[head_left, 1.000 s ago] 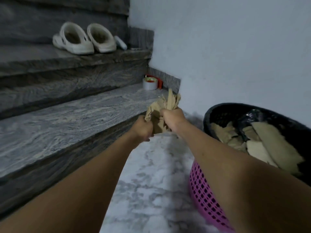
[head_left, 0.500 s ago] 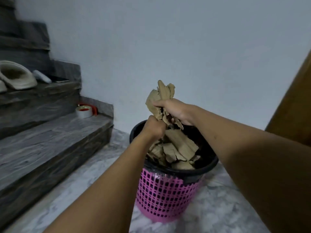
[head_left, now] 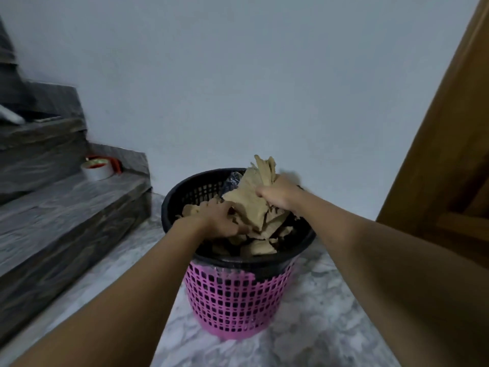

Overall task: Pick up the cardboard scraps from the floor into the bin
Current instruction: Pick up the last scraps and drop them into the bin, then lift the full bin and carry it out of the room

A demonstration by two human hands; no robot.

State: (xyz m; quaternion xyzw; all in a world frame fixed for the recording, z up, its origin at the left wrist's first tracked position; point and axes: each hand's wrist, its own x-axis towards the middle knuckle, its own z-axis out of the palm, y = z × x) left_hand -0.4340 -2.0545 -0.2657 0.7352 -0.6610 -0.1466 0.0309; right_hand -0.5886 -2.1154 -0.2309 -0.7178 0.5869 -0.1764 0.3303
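A pink mesh bin (head_left: 232,300) with a black rim stands on the marble floor, holding several brown cardboard scraps (head_left: 260,247). My right hand (head_left: 277,197) is closed on a bunch of cardboard scraps (head_left: 254,192) just inside the bin's mouth, with the top ends sticking up past the rim. My left hand (head_left: 221,219) is inside the bin, its fingers curled on the lower edge of the same bunch and on the pile beneath it.
Dark stone steps (head_left: 60,215) rise on the left, with a roll of tape (head_left: 98,168) on the lower one. A wooden door (head_left: 449,154) stands at the right. A pale wall is behind the bin. Marble floor (head_left: 317,327) surrounds the bin.
Both hands have lowered the bunch of scraps from above the bin down into its mouth. The view has swung right, from the steps toward the bin and door.
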